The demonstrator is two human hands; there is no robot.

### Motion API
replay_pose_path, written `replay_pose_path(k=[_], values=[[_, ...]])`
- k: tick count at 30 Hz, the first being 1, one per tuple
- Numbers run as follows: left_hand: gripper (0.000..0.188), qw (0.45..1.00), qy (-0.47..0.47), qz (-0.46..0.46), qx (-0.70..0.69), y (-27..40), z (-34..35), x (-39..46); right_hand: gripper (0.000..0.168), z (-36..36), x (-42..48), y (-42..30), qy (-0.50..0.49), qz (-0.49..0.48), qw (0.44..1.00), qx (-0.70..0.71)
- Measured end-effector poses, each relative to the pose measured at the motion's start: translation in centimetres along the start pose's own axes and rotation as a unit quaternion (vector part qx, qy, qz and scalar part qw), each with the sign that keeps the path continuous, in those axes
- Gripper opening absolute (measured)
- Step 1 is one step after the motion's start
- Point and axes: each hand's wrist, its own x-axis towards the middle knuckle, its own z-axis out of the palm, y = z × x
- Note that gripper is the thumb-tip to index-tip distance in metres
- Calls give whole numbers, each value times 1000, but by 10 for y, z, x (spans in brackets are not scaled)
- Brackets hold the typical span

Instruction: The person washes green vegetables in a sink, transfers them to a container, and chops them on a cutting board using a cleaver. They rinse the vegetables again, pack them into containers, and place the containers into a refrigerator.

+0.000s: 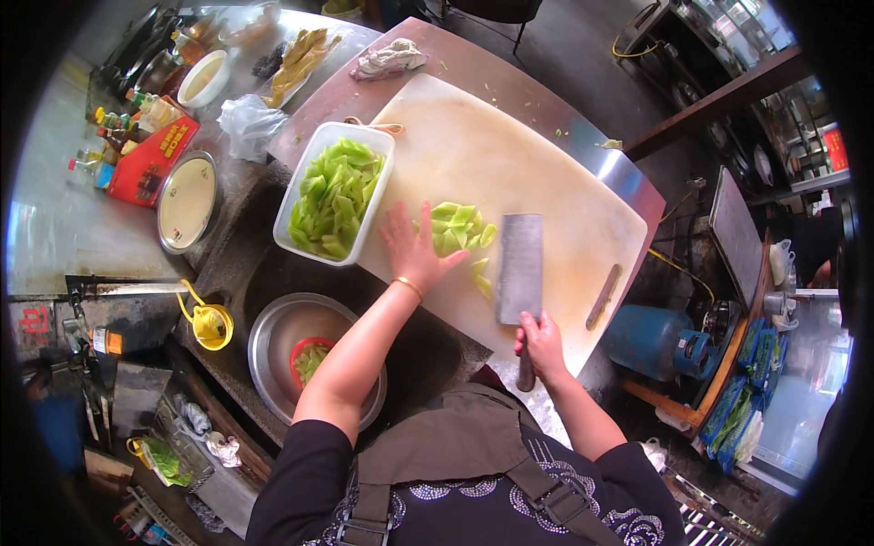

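Observation:
My right hand (541, 345) grips the wooden handle of a Chinese cleaver (520, 269), whose broad blade lies flat-side up over a white cutting board (498, 150). Spread wide, my left hand (421, 249) is at the left side of a small heap of pale green sliced vegetable (456, 225); its fingers partly hide the heap. A few loose slices (482, 276) lie between the heap and the blade. Left of that hand, a white plastic tub (278, 228) holds many similar green slices (338, 194). The tub overlaps the board's left edge.
A steel basin (263, 341) with a red strainer (295, 355) of green pieces sits below my left forearm. A yellow ladle (212, 326) and a round lidded pot (188, 201) are further left. A crumpled cloth (390, 58) lies behind the board. At right stands a blue gas cylinder (645, 341).

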Motion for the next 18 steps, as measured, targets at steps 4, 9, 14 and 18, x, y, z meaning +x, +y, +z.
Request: replay_pose_path(k=[4,9,14,18], values=[[87,992,-31,84,-93,10,2,19,17,46,17,0,-56,-19,998,1],[66,978,2,83,-191,19,0,20,18,73,28,-17,-137,-19,990,16],[58,966,72,85,-233,27,-40,33,17,77,10,-66,-181,-8,984,0],[50,974,117,69,-184,6,-91,63,14,112,5,-118,-242,-56,968,-30]])
